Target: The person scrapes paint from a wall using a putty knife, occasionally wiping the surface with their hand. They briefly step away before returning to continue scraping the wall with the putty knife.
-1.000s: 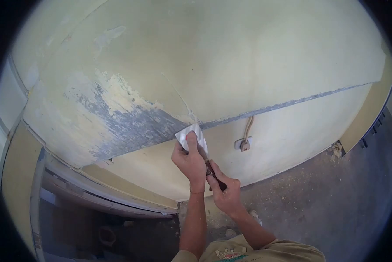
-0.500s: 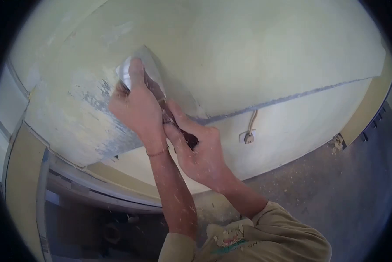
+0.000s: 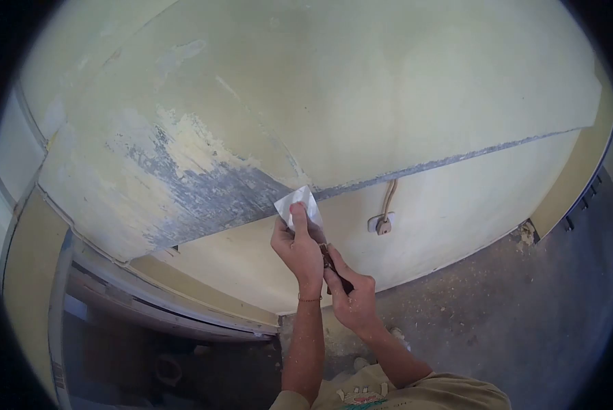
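Observation:
Both my hands hold one scraper (image 3: 306, 203), a flat shiny metal blade on a dark reddish-brown handle. My left hand (image 3: 300, 253) grips the blade, its thumb pressed on the metal face. Lower down, my right hand (image 3: 353, 301) is wrapped round the handle. The blade's edge lies at the lower edge of the pale green paint on the wall (image 3: 402, 89). To its left spreads a scraped patch (image 3: 211, 191) of grey and cream under the paint. A thin pale scratch line runs down toward the blade.
A wall socket (image 3: 382, 223) with a plugged cable sits below the grey strip, to the right. Paint flakes litter the floor (image 3: 450, 307). A door frame (image 3: 40, 273) stands at the left, with a dark opening beside it.
Both hands have moved down and to the right with the scraper, from the upper painted area to the paint's lower edge. More of the scraped patch is uncovered to view.

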`<state>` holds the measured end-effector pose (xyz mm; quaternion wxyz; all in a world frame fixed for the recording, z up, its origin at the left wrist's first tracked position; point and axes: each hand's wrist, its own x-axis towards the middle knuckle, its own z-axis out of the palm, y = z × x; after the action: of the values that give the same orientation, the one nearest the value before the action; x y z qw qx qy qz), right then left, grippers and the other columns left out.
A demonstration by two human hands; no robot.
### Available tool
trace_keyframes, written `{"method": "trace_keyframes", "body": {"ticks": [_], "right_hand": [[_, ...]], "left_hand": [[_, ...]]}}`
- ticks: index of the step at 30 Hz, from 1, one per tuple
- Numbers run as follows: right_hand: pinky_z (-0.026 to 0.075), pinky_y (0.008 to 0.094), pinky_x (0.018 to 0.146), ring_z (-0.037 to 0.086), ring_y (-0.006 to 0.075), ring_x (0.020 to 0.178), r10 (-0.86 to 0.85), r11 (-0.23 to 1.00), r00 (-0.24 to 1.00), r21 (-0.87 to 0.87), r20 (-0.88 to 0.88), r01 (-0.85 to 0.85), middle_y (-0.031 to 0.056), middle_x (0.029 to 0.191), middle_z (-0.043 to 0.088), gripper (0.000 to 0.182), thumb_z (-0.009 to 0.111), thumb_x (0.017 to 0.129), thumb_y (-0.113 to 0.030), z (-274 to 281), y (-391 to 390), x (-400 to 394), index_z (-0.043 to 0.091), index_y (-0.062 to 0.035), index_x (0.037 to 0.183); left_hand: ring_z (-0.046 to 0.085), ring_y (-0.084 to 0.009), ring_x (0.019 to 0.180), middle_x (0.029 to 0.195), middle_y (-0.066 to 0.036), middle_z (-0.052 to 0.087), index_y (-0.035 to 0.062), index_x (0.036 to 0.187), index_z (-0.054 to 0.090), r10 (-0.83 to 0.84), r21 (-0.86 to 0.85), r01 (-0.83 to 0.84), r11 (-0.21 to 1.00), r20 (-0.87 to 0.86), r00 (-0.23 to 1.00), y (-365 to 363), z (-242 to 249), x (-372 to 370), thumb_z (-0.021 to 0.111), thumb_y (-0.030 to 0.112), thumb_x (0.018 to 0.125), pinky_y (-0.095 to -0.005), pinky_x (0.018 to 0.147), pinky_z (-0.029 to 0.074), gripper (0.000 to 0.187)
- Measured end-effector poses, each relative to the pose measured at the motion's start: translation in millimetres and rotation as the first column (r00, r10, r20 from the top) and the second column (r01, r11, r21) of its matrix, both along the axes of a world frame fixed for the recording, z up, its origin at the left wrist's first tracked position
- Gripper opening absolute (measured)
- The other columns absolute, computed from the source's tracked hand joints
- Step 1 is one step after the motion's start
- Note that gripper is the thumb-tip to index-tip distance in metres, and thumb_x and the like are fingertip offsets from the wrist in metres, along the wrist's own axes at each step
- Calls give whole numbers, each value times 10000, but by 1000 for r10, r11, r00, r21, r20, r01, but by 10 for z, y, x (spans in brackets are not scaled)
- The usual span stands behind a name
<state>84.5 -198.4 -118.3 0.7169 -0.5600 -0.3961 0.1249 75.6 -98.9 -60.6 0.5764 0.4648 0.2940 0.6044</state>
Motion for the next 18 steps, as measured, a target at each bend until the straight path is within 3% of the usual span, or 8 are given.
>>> {"method": "trace_keyframes", "body": {"ticks": [3, 5, 7, 8, 11, 15, 17, 18], "right_hand": [[528, 282, 680, 682, 130, 783, 12, 999, 1000, -33, -3, -13, 233, 924, 702, 412, 620, 884, -5, -19, -7, 23, 572, 16, 1293], [529, 283, 680, 684, 133, 783, 23, 997, 1000, -73, -4, -23, 228, 919, 704, 414, 623, 881, -3, -18, 50, 37, 573, 15, 1291], [459, 219, 583, 514, 51, 651, 19, 994, 995, 102, 98, -29, 73, 868, 699, 408, 582, 912, 23, -8, 141, 82, 537, 47, 1317], [459, 219, 583, 514, 51, 651, 19, 994, 995, 103, 95, -29, 73, 868, 699, 408, 582, 912, 23, 142, 183, 104, 537, 47, 1317], [478, 236, 605, 551, 63, 682, 100, 983, 980, 134, 171, -124, 159, 925, 713, 417, 602, 900, 14, 788, 386, 162, 535, 54, 1310], [497, 256, 646, 573, 68, 728, 187, 967, 962, 135, 200, -216, 252, 945, 679, 424, 619, 901, -38, 1462, 518, 29, 536, 36, 1310], [490, 344, 572, 588, 408, 577, 71, 913, 966, 374, 248, -163, 287, 740, 591, 428, 583, 904, -79, 1421, 640, -77, 525, -1, 1321], [488, 336, 574, 595, 374, 560, 81, 908, 965, 381, 249, -174, 282, 731, 586, 447, 569, 913, -75, 1319, 674, -57, 499, -2, 1348]], "left_hand": [[448, -35, 510, 656, 22, 553, 5, 880, 629, 48, 83, -49, 995, 18, 999, 127, -134, 38, 624, 252, 960, -211, 444, 332, 260], [464, -41, 559, 688, 13, 572, -8, 894, 633, 52, 71, -52, 996, -1, 999, 46, 23, 24, 625, 248, 960, -213, 489, 355, 265], [480, -47, 608, 719, 5, 590, -22, 908, 637, 54, 58, -53, 997, -14, 998, 47, 180, 24, 626, 244, 960, -215, 534, 378, 271], [484, -55, 639, 736, -4, 599, -35, 909, 637, 105, 153, -102, 983, -11, 994, 142, 289, 27, 627, 247, 958, -222, 564, 391, 286], [488, -69, 659, 736, -20, 599, -57, 883, 629, 321, 304, -321, 897, 50, 946, 411, 793, -13, 629, 254, 953, -242, 579, 411, 318], [526, -116, 694, 757, -62, 615, -67, 875, 635, 377, 248, -348, 904, -84, 922, 431, 1658, -275, 651, 257, 929, -284, 615, 448, 329], [530, -120, 676, 754, -65, 615, -60, 866, 636, 378, 271, -344, 899, -86, 922, 395, 1635, -308, 647, 256, 928, -287, 599, 447, 322], [534, -123, 659, 751, -68, 616, -52, 858, 637, 376, 298, -340, 892, -72, 924, 382, 1606, -319, 643, 256, 928, -291, 582, 446, 315]]}}
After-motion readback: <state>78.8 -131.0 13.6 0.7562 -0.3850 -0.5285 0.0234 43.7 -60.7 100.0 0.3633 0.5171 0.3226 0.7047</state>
